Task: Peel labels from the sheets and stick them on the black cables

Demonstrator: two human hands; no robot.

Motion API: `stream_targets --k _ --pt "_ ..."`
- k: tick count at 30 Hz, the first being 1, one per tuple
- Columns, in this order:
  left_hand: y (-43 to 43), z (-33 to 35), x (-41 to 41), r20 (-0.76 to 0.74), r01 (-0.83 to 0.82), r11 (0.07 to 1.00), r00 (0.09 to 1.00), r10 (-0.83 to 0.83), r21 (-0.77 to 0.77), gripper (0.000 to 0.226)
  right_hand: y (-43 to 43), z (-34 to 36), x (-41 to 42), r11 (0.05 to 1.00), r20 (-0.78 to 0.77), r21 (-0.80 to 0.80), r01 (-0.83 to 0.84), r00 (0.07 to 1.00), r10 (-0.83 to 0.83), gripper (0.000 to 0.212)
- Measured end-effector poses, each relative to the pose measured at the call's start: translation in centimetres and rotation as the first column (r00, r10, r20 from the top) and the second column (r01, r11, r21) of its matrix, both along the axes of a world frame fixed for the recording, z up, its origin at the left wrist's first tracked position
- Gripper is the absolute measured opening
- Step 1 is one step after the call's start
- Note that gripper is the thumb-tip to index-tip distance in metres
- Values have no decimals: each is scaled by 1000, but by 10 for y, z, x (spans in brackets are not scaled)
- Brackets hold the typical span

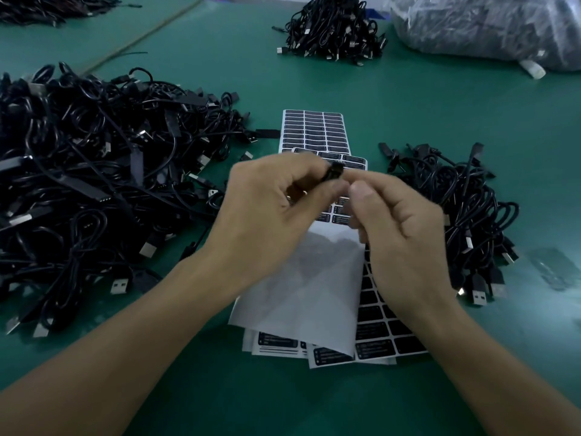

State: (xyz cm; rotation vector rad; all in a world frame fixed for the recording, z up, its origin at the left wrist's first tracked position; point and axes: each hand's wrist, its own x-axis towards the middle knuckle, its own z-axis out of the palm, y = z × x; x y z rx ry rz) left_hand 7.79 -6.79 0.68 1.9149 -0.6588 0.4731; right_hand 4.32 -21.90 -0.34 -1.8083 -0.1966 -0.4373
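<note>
Both hands meet above the label sheets in the middle of the green table. My left hand [270,202] grips a black cable part [334,174] between curled fingers and thumb. My right hand [399,228] pinches at the same black piece from the right; the label itself is too blurred to make out. Beneath the hands lies a stack of white sheets with black labels [314,130], and a sheet stripped to bare white backing [317,287] curls up over the nearer sheets [386,328].
A large heap of black USB cables [94,184] fills the left side. A smaller pile of cables [465,215] lies to the right of the sheets. Another pile [333,29] and a clear plastic bag of cables [490,26] sit at the back.
</note>
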Motion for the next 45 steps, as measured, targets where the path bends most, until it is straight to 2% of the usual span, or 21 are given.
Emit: stream_targets --k 2,4,5,7,10,14,19,21,24,26,28,29,31,33,35,37,41,45 --pt "3 3 1 -15 -10 996 1000 8 -90 3 1 -3 -2 976 -48 -218 -33 999 23 29" --pt "4 6 1 -19 -3 983 1000 -1 -184 11 4 -5 -3 866 -91 -495 -69 996 27 54" --pt "5 8 1 -24 17 972 999 -24 -233 11 5 -5 -2 811 -98 -579 -79 995 26 64" --pt "6 13 0 -40 82 938 994 -101 -337 10 8 -5 -1 759 -88 -648 -71 996 17 71" --pt "9 18 0 -94 151 857 970 -225 -493 9 10 -6 -1 796 -58 -604 -34 998 -1 64" --pt "9 22 0 -173 162 744 920 -351 -649 9 10 -8 1 861 -25 -508 -17 1000 5 51" --pt "10 23 1 -244 153 660 849 -469 -735 14 15 -7 1 923 44 -384 -30 998 50 13" --pt "11 23 3 -277 106 650 844 -459 -753 19 15 -7 1 952 34 -300 -63 996 77 4" --pt "17 23 9 -336 -26 656 874 -351 -754 29 12 -6 2 977 59 -209 -34 997 47 13" --pt "23 21 14 -400 -145 696 890 -218 -703 37 10 -2 3 983 95 -180 35 995 -18 17" --pt "28 19 19 -411 -251 780 912 -9 -573 37 6 2 5 974 130 -192 123 987 -99 17" --pt "31 17 22 -364 -303 834 922 134 -460 33 2 5 5 968 138 -186 170 980 -145 18" --pt "38 14 26 -168 -410 898 908 384 -161 24 -7 11 6 953 151 -150 263 959 -241 20" --pt "43 13 28 -31 -481 866 872 489 138 15 -19 15 7 912 195 -179 369 922 -335 24" --pt "48 12 26 15 -501 770 842 540 396 14 -30 19 8 856 226 -248 455 886 -405 28" --pt "50 12 24 5 -475 681 822 569 556 26 -40 24 8 806 227 -305 508 860 -456 29" --pt "45 9 21 9 -367 604 859 512 707 42 -54 30 5 721 169 -399 566 819 -549 33" --pt "38 3 22 -17 -306 600 882 470 739 39 -65 27 7 672 67 -503 543 800 -596 28"
